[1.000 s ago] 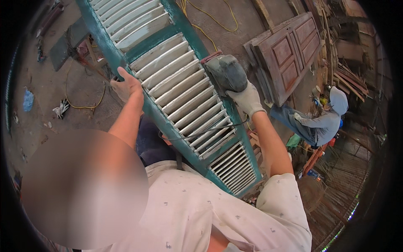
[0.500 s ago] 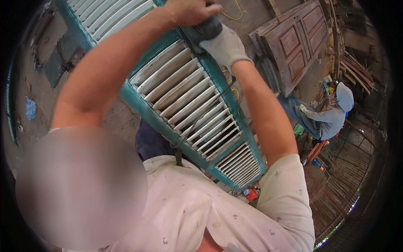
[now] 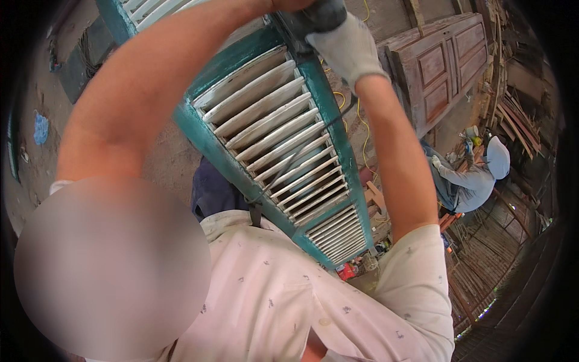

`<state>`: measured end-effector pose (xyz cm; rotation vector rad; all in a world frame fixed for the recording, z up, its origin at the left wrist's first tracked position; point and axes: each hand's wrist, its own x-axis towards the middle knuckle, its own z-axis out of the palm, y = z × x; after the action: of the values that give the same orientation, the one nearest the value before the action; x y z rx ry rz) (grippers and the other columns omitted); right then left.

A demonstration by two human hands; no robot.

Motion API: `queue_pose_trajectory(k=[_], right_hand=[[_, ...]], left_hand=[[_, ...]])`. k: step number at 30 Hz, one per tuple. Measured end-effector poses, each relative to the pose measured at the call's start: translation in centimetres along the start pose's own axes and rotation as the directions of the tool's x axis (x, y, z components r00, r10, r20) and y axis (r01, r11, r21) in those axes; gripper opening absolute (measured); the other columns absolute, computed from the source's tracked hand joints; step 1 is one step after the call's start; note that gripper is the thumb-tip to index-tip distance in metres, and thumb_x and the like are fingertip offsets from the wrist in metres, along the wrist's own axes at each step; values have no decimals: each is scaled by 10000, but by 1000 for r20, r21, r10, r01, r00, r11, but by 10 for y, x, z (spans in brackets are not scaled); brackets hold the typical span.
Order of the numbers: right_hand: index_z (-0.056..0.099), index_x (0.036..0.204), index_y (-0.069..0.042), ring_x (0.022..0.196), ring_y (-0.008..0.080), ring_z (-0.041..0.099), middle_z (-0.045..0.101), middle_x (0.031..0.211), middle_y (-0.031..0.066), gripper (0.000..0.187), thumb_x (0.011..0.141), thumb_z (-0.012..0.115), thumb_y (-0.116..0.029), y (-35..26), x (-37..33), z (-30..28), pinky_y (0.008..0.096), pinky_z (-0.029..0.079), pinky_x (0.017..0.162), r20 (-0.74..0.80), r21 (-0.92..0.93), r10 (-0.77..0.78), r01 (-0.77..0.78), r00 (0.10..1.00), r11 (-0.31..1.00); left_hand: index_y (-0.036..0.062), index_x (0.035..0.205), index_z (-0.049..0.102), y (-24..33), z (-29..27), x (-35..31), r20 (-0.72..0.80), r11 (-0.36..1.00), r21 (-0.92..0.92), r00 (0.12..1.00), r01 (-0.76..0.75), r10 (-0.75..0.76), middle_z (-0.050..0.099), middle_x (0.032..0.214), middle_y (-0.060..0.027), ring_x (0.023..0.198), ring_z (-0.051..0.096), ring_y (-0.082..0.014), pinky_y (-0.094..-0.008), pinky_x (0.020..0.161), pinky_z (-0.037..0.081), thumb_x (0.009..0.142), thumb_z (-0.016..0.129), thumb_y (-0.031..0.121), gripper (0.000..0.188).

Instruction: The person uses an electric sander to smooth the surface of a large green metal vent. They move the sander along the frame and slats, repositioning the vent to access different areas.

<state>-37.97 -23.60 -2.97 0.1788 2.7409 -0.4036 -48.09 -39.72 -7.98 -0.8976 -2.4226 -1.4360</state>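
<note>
A long louvred shutter [image 3: 200,114] with a green frame and worn white slats stretches from the upper left to the lower middle. Over its right side rail, both my hands are at a dark power tool [image 3: 304,25], partly cut off by the top edge. My right hand [image 3: 347,51], in a whitish glove, is wrapped round the tool's body. Bare, my left hand [image 3: 291,3] is closed at the tool's upper end, mostly out of the picture. A dark cord [image 3: 295,160] trails across the slats toward my waist. The tool's working end is hidden.
A panelled wooden door [image 3: 437,69] leans on other boards at the upper right. Beyond my right arm crouches a co-worker [image 3: 476,181] in a cap and grey-blue clothes. A yellow cord [image 3: 360,120] lies on the floor; wood scraps [image 3: 518,120] are piled far right.
My hands and the power tool have shifted up and right in the picture, taking my left hand mostly out of view. The whole view has shifted slightly.
</note>
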Motion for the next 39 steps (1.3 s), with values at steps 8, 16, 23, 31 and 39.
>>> queue_pose_trajectory(k=[8, 16, 23, 31, 39], right_hand=[[773, 1250, -78, 1211, 429, 724, 779, 1243, 239, 477, 861, 746, -353, 22, -7, 4, 519, 579, 1043, 20, 9, 21, -21, 1000, 1000], [795, 1148, -60, 1168, 436, 738, 790, 1188, 242, 369, 860, 724, -279, 0, 0, -4, 518, 589, 1003, -62, 3, 46, -46, 997, 999], [776, 1217, -62, 1211, 448, 717, 780, 1236, 242, 409, 893, 700, -299, 44, -54, 8, 522, 574, 1054, 22, 1, 83, -83, 996, 997], [791, 1155, -63, 1179, 432, 738, 788, 1208, 239, 368, 874, 722, -290, 23, -12, -8, 520, 584, 1021, -75, 7, 57, -57, 996, 998], [775, 1262, -119, 1228, 413, 727, 785, 1254, 221, 419, 901, 690, -313, 59, -78, 6, 508, 583, 1046, 12, -75, 131, -129, 991, 989]], left_hand=[[-12, 778, 710, 14, 24, -14, -100, 996, -24, 991, 83, -85, 707, 859, -296, 836, 713, -492, -563, 780, 568, 866, 586, 303, 350], [-12, 785, 698, -1, 14, 0, -114, 999, 48, 993, -9, 14, 688, 856, -321, 860, 696, -517, -574, 776, 549, 877, 565, 322, 372], [-4, 743, 661, 51, 48, -37, -40, 994, -91, 997, 64, -68, 675, 832, -299, 825, 688, -498, -557, 750, 553, 866, 598, 289, 324], [-3, 766, 695, 23, 31, -2, -149, 999, -25, 988, 41, -44, 704, 843, -299, 853, 704, -506, -591, 795, 550, 894, 583, 304, 351], [9, 809, 713, 70, 64, -49, -72, 987, -91, 987, 135, -142, 711, 886, -279, 877, 709, -505, -580, 810, 564, 888, 605, 287, 308]])
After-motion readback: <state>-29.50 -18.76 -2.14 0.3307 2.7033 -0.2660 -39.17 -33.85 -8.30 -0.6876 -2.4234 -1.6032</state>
